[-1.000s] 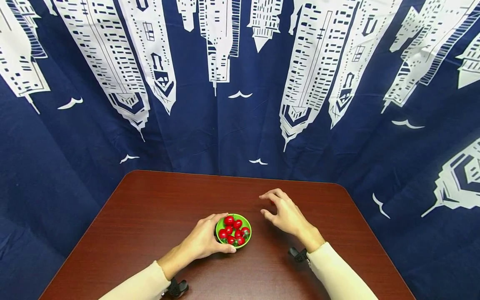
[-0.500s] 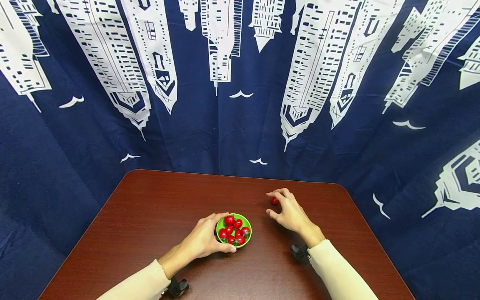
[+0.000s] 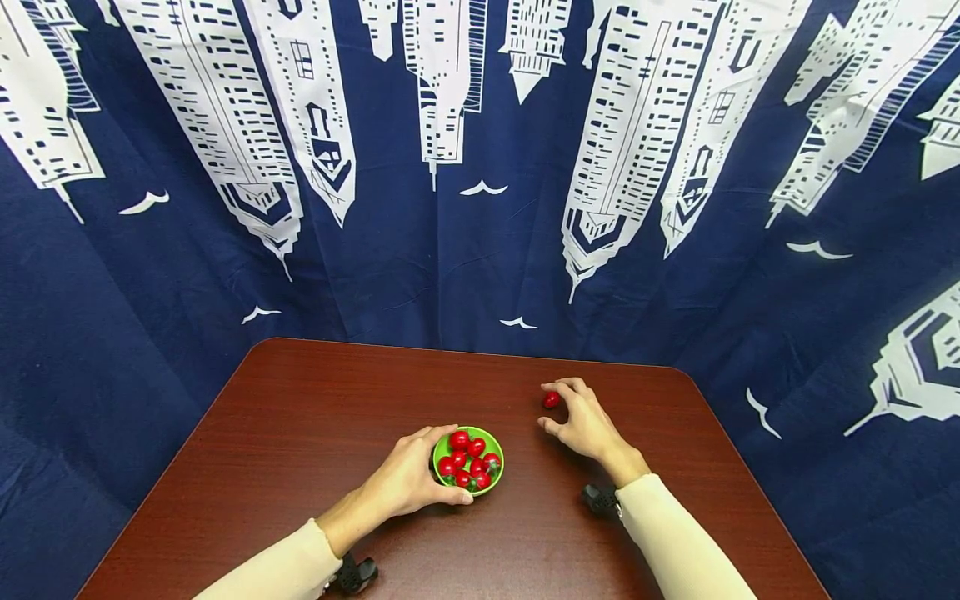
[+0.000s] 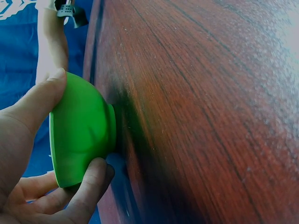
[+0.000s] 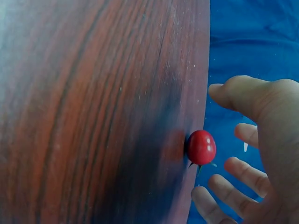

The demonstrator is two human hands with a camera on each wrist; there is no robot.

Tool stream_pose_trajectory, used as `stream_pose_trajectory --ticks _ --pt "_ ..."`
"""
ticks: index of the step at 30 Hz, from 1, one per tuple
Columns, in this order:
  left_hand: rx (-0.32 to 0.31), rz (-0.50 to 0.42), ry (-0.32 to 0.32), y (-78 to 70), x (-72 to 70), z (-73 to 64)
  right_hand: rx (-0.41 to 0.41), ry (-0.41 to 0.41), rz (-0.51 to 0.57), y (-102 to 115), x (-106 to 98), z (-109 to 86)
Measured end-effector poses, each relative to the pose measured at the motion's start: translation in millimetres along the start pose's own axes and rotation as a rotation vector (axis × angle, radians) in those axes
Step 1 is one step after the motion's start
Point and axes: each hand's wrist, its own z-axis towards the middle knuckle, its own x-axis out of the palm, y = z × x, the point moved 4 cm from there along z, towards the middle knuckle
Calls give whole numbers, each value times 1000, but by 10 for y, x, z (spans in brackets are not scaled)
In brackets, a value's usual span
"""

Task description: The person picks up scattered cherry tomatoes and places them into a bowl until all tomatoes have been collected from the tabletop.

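Note:
My left hand (image 3: pixel 408 475) grips a small green bowl (image 4: pixel 84 126) on the table, thumb at the near side of the rim and fingers round the far side. Several red cherry tomatoes (image 3: pixel 459 439) with green stems lie inside it. In the left wrist view the bowl stands on its foot and its contents are hidden. A single cherry tomato (image 5: pixel 201 147) lies on the wood toward the back, its stem end showing in the right wrist view. My right hand (image 3: pixel 588 425) hovers over this tomato (image 3: pixel 551 400), thumb and fingers spread apart with nothing between them.
The brown wooden table (image 3: pixel 337 392) has rounded back corners. Behind and beside it hangs a dark blue cloth (image 3: pixel 480 267) printed with white buildings and birds. A black wrist camera (image 3: pixel 356 575) is strapped under the left wrist, another camera (image 3: pixel 598 500) under the right.
My right hand has shifted a little to the right, and the single cherry tomato, mostly hidden before, now shows beside its fingers. My left hand and the bowl have stayed in place.

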Motion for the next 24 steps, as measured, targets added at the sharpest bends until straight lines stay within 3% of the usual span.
stream_pose_trajectory --ticks 24 --pt "11 -17 2 1 7 -11 20 24 42 -166 98 141"
